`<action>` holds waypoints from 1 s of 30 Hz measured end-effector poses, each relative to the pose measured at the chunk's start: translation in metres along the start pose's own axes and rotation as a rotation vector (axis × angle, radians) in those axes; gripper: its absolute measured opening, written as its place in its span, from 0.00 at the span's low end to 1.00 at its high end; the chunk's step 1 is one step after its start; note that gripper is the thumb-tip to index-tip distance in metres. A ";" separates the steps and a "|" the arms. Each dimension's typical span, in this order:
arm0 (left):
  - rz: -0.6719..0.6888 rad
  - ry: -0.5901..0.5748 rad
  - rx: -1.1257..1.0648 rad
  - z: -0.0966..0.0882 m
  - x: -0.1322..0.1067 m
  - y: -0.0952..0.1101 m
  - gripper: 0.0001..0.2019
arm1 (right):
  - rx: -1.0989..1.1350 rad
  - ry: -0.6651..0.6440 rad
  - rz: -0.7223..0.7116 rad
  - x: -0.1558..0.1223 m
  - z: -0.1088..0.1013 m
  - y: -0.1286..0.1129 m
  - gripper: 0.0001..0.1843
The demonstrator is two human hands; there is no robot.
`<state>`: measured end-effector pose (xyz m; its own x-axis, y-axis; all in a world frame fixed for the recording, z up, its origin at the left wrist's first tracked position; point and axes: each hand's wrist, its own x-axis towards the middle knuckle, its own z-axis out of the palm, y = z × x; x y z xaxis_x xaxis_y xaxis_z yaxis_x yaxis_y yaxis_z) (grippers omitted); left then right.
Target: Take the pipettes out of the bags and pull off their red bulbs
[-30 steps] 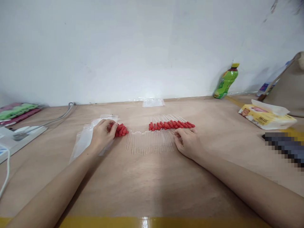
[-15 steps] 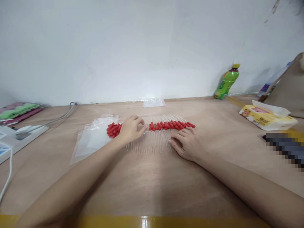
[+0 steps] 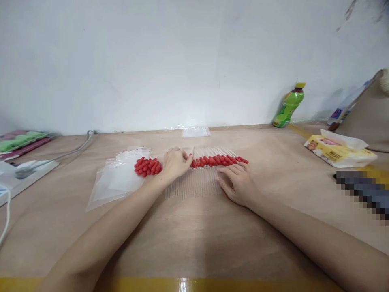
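My left hand (image 3: 175, 164) is closed in a pinch at the left end of a row of red rubber bulbs (image 3: 215, 161). A small red tip shows at its thumb, beside a thin pale tube. Clear thin dropper tubes (image 3: 194, 183) lie side by side on the near side of the row, and more thin tubes (image 3: 209, 151) fan out behind it. My right hand (image 3: 241, 184) rests palm down at the right end of the near tubes, fingers apart and touching the red bulbs' edge. A loose pile of red bulbs (image 3: 148, 166) lies left of my left hand.
Clear zip bags (image 3: 117, 178) are spread left of the pile, and another bag (image 3: 195, 132) lies by the wall. A power strip (image 3: 30, 174) with cables stands at the left. On the right are a green bottle (image 3: 288, 106), a tissue pack (image 3: 338, 153) and a dark pixelated object (image 3: 361, 190).
My left hand has moved slightly right to the row's left end, now with a red tip at its thumb. More of the loose red pile shows. My right hand stays nearly where it was.
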<state>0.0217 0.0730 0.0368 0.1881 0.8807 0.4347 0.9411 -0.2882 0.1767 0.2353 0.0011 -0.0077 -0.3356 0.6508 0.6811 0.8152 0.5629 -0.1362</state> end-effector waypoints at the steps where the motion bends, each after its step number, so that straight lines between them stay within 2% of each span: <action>1: 0.000 0.031 -0.015 -0.004 -0.005 -0.003 0.12 | 0.006 0.022 0.005 0.000 0.000 0.000 0.12; 4: 0.128 0.121 -0.094 -0.015 -0.028 -0.015 0.11 | 0.018 0.098 0.011 0.001 0.000 0.001 0.19; 8: 0.366 0.114 -0.132 -0.025 -0.065 -0.033 0.09 | 0.051 0.114 -0.076 0.003 -0.001 -0.002 0.28; 12: 0.519 0.169 -0.112 -0.029 -0.086 -0.032 0.07 | 0.052 0.027 -0.244 0.004 -0.002 -0.010 0.25; 15: 0.588 0.223 -0.113 -0.028 -0.088 -0.024 0.06 | 0.064 0.000 -0.306 0.005 0.000 -0.017 0.19; 19: 0.606 0.262 -0.132 -0.027 -0.086 -0.019 0.06 | 0.099 0.008 -0.303 0.007 0.005 -0.022 0.08; 21: 0.592 0.252 -0.161 -0.025 -0.085 -0.018 0.06 | 0.115 0.010 -0.293 0.008 0.007 -0.023 0.08; 25: 0.627 0.178 -0.197 -0.019 -0.083 -0.014 0.17 | 0.136 0.018 -0.283 0.009 0.007 -0.023 0.07; 27: 0.682 0.168 -0.189 -0.014 -0.082 -0.013 0.15 | 0.148 0.022 -0.290 0.009 0.007 -0.024 0.07; 30: 0.743 0.222 -0.184 -0.010 -0.082 -0.011 0.08 | 0.164 0.018 -0.304 0.008 0.006 -0.025 0.07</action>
<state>-0.0070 0.0008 0.0078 0.6701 0.3436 0.6580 0.5259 -0.8453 -0.0942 0.2094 -0.0042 -0.0034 -0.5421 0.4320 0.7208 0.5917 0.8053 -0.0376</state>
